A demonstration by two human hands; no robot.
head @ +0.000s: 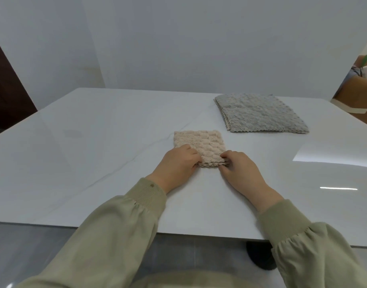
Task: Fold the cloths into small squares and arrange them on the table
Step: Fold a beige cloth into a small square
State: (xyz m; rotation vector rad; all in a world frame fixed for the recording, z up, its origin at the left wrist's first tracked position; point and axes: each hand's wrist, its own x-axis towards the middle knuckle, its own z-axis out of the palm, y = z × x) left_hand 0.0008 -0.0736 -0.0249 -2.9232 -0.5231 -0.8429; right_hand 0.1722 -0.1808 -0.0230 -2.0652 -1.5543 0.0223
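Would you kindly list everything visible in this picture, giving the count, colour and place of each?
beige cloth: one, beige, folded into a small square, mid-table in front of the person.
grey cloth pile: one layered pile, grey, far right of the table, apart from the beige cloth; number of layers unclear.
table: one, glossy white, fills the middle of the view.
table base: one, dark, under the table's near edge.
brown objects: count unclear, brown, right edge beyond the table.
sleeves: two, olive green, bottom of the view.
left hand: one, grips the beige cloth's near left corner.
right hand: one, pinches its near right corner.
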